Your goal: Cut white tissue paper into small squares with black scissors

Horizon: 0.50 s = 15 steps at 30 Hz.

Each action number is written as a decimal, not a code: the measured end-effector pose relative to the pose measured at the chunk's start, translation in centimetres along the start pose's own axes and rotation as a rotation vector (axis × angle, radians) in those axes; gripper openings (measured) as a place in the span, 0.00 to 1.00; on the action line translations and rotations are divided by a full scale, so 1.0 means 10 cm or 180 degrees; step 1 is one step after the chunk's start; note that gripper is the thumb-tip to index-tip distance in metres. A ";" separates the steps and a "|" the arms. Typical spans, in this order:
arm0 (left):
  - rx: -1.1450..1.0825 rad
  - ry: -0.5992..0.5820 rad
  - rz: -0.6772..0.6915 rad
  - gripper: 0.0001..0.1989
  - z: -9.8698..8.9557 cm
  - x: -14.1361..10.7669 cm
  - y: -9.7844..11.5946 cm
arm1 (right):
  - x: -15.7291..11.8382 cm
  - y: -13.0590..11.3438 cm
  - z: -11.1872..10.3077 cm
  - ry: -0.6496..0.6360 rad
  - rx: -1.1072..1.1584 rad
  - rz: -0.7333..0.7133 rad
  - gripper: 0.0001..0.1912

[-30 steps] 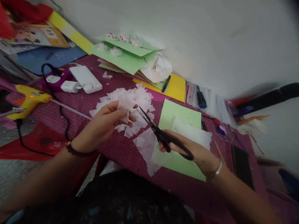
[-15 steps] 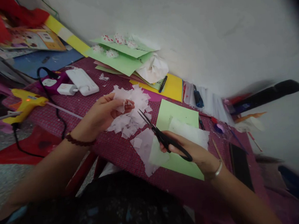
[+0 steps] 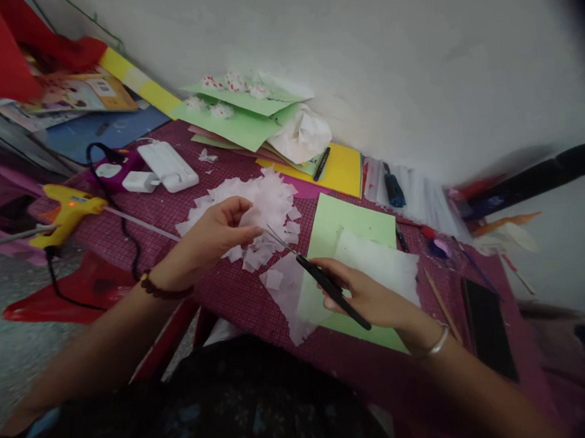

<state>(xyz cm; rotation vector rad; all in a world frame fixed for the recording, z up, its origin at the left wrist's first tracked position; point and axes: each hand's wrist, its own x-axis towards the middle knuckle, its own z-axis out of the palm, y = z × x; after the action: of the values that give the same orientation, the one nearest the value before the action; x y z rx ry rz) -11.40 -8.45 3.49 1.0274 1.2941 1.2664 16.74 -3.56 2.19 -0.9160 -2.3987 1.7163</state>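
Note:
My left hand [image 3: 217, 227] is closed in a pinch over a heap of small cut pieces of thin white paper [image 3: 276, 200]. A pale scrap of the same paper seems to be between the thumb and fingers, hard to tell from the heap behind. My right hand [image 3: 360, 291] grips black-handled scissors [image 3: 327, 280], seen nearly edge-on, their tips pointing at my left fingertips. Beneath the scissors lie a torn white sheet [image 3: 288, 306] and a light green sheet [image 3: 329, 210], with another white sheet [image 3: 380, 259] on the green one.
A yellow glue gun [image 3: 68, 208] rests at the left table edge, near a white power adapter [image 3: 168, 164] and cords. Green cards [image 3: 236, 123] with white-and-red paper blossoms lie at the back. A black marker [image 3: 321, 163] is on a yellow pad [image 3: 344, 169]. At right is a dark flat object [image 3: 488, 329].
My left hand has turned, its fingers now bent toward the thumb near the scissor tips. The scissors have rotated to a more edge-on angle. The whole view has shifted slightly.

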 end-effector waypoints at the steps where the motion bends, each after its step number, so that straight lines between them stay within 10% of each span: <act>1: -0.0070 -0.0030 -0.0021 0.13 0.02 -0.01 -0.02 | 0.00 -0.01 0.00 0.0010 -0.0010 -0.0013 0.37; 8: -0.0265 -0.0655 -0.0499 0.38 0.05 -0.08 -0.08 | -0.07 -0.07 -0.05 -0.0239 0.0548 -0.0153 0.34; 15: -0.0426 -0.0788 -0.0722 0.39 0.12 -0.09 -0.08 | -0.05 -0.12 -0.04 -0.0425 0.0864 -0.0198 0.32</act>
<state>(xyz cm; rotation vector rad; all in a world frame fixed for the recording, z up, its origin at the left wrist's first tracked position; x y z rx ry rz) -10.05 -9.22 2.83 0.8842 1.0868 1.0054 16.75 -3.69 3.56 -0.7030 -2.1647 2.0715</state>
